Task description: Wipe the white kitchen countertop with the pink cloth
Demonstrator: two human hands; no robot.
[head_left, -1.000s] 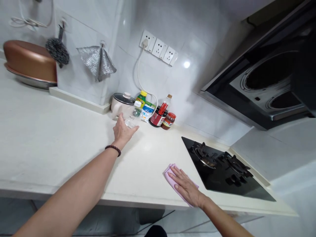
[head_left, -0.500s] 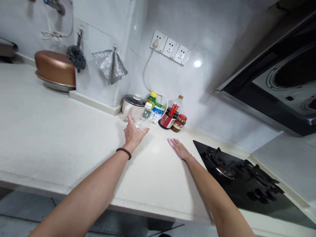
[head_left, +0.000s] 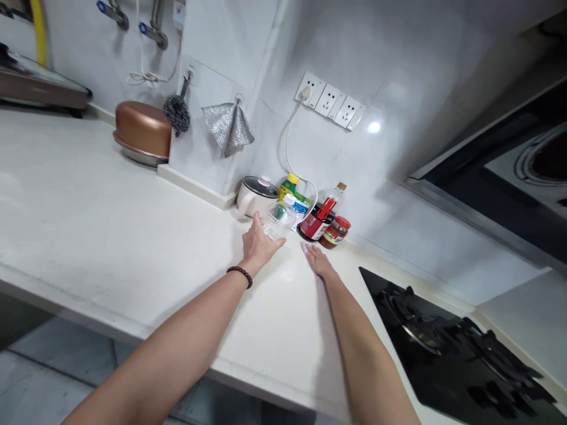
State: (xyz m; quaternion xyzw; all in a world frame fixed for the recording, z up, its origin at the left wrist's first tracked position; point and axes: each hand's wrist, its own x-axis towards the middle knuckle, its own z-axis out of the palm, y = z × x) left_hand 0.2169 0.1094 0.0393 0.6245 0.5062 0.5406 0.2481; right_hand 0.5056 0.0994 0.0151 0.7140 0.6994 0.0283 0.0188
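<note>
Right hand (head_left: 321, 263) is boxed in tbh: dark jar (head_left: 312, 228) at 12, red-lidded jar (head_left: 335, 232) at 1, left hand (head_left: 258, 243) round a clear container (head_left: 280, 223) at 10. Loads of room over the counter (head_left: 277, 330) at 7.

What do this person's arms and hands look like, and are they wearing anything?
The left hand and right hand wear no gloves. No sleeves show on the left forearm or the right forearm. Round the left wrist goes a bracelet of small, round, dark reddish-brown beads. No bracelet or watch shows on the right wrist.
</note>
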